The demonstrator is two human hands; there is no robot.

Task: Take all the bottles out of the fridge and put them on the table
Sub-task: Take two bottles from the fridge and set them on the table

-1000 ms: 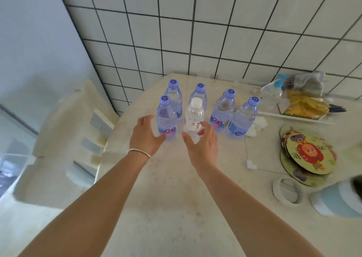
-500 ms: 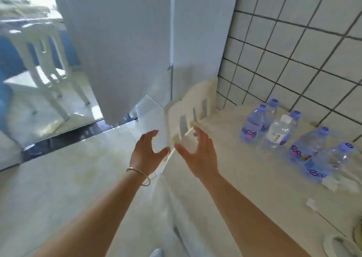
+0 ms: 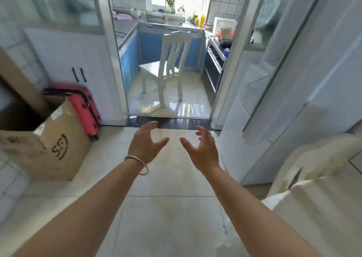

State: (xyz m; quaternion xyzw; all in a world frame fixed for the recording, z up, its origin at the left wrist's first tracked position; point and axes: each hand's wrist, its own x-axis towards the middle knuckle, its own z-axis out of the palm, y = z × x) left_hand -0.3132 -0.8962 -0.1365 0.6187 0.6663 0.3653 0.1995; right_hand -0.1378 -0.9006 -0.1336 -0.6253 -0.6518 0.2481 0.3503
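Out in front, above the pale floor tiles (image 3: 168,213), both arms reach forward with nothing in them. On the left hand (image 3: 144,146) the grip is spread wide: the fingers curl a little like a claw and the thumb sticks out to the side. It touches nothing. A thin silver bangle (image 3: 138,163) sits on that wrist. On the right hand (image 3: 202,150) the grip is spread wide too, with bent fingers and the thumb pointing toward the other hand. It also touches nothing. The two thumbs are near each other but do not meet.

No bottles show here, and no counter shows either. A tall white unit (image 3: 305,92) stands at the right with its door shut; I cannot tell if it is the fridge. Low at the right is a cream chair back (image 3: 317,170).

Straight ahead, past a dark doorstep (image 3: 172,122), is a kitchen with a white chair (image 3: 168,64) on a shiny floor. At the left stands an open cardboard box (image 3: 45,139), and just behind it leans a pink suitcase (image 3: 82,107).
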